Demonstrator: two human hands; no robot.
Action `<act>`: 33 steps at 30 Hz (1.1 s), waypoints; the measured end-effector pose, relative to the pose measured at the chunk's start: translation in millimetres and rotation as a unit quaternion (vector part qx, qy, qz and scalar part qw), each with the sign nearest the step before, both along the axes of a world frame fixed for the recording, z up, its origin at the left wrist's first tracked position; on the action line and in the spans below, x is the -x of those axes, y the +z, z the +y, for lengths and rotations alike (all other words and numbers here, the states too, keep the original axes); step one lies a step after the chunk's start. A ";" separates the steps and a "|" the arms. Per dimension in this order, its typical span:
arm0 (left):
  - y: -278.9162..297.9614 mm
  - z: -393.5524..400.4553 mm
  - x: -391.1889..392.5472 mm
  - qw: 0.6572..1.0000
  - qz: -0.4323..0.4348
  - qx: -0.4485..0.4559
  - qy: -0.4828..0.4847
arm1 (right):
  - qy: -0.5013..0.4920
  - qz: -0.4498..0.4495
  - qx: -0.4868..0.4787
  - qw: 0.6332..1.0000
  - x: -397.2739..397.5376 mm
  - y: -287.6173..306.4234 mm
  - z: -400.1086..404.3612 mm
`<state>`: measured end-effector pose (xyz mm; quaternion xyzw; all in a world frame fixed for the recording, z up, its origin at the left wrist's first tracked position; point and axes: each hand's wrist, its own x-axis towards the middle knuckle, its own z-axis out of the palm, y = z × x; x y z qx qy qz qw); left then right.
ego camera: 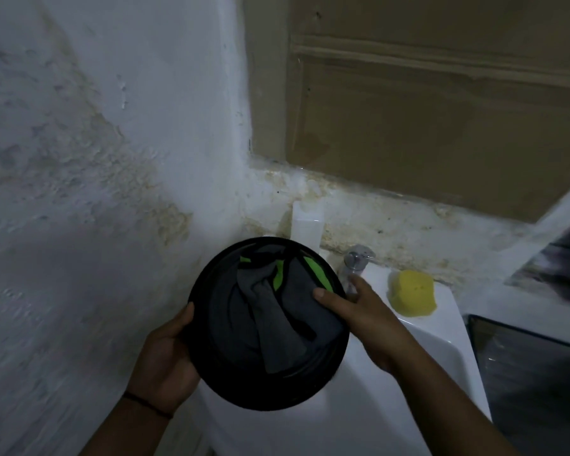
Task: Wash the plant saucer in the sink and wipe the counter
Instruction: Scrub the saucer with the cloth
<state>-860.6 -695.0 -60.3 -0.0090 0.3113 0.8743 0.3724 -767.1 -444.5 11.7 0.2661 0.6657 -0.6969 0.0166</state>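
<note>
Saucer (270, 383) in left hand (165, 363) grip; right hand (359, 311) pinching its rim, cloth (277, 317) inside; sponge (412, 292) beside faucet (356, 261)

Sink (435, 327) basin mostly covered by black saucer (270, 324) w/ cloth (277, 324) held over it; tap (356, 261) and yellow sponge (412, 292) crowd back rim, wall (79, 159) close on left, open rim at right.

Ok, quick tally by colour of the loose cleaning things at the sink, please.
Black: 1, the saucer
Grey with green: 1, the cloth lying in it
Yellow: 1, the sponge on the sink rim
Total: 3
</note>
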 end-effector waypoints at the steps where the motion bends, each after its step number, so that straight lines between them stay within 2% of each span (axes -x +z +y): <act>1: 2.3 -5.7 3.1 0.999 0.017 0.036 0.037 | 0.023 0.007 0.081 0.996 -1.0 1.0 2.2; 3: 18.5 5.1 1.9 0.996 0.048 0.069 0.028 | 0.036 0.031 0.166 0.985 -4.3 1.5 1.5; 4: 23.6 5.9 4.8 0.996 0.002 0.089 0.013 | 0.022 0.046 0.195 0.979 -5.5 0.1 -0.1; 5: 25.4 8.3 6.2 0.985 0.003 0.165 0.046 | 0.005 0.060 0.217 0.974 -6.5 -1.4 -1.8; 6: 26.7 12.4 8.7 0.955 0.059 0.281 0.079 | -0.010 0.073 0.223 0.972 -7.5 -1.7 -3.7; 7: 32.0 20.6 6.0 0.898 0.121 0.409 0.106 | -0.024 0.082 0.213 0.973 -8.1 -1.6 -5.7; 8: 36.6 28.4 -0.1 0.822 0.207 0.509 0.149 | -0.036 0.087 0.191 0.977 -8.8 -1.6 -8.0; 9: 40.1 37.7 -7.2 0.764 0.281 0.551 0.182 | -0.048 0.087 0.162 0.982 -9.6 -1.7 -10.9; 10: 45.0 49.3 -17.0 0.733 0.341 0.556 0.192 | -0.056 0.085 0.128 0.987 -11.1 -0.8 -14.9; 11: 52.4 60.7 -28.2 0.718 0.380 0.554 0.182 | -0.057 0.084 0.087 0.991 -12.6 -0.3 -20.1; 13: 52.2 77.0 -40.5 0.703 0.427 0.549 0.147 | -0.047 0.085 -0.022 0.995 -15.5 0.3 -32.1; 14: 52.9 83.7 -42.3 0.706 0.430 0.548 0.130 | -0.040 0.086 -0.080 0.992 -17.2 2.3 -38.6; 15: 51.0 88.0 -40.9 0.725 0.413 0.536 0.125 | -0.036 0.089 -0.127 0.987 -18.8 5.4 -45.1; 18: 43.6 97.3 -35.9 0.813 0.321 0.465 0.143 | -0.039 0.105 -0.188 0.976 -23.1 11.9 -57.1; 19: 40.3 100.6 -33.9 0.828 0.287 0.456 0.154 | -0.037 0.109 -0.192 0.975 -23.7 12.9 -59.5; 22: 41.2 110.2 -26.1 0.837 0.261 0.441 0.192 | -0.020 0.113 -0.199 0.973 -24.4 13.0 -67.8; 26: 53.5 120.6 -28.5 0.827 0.337 0.407 0.193 | -0.051 0.112 -0.122 0.985 -18.2 19.9 -58.7; 28: 52.2 125.0 -32.4 0.837 0.346 0.386 0.174 | -0.041 0.115 -0.169 0.978 -16.9 19.2 -49.8; 29: 50.0 126.2 -30.9 0.856 0.319 0.371 0.167 | -0.031 0.116 -0.193 0.974 -17.8 17.7 -47.7; 31: 48.7 127.2 -22.7 0.908 0.199 0.332 0.158 | 0.013 0.121 -0.234 0.965 -22.6 14.2 -49.8; 33: 45.4 125.7 -16.5 0.930 0.123 0.313 0.148 | 0.058 0.128 -0.262 0.955 -26.9 9.0 -56.5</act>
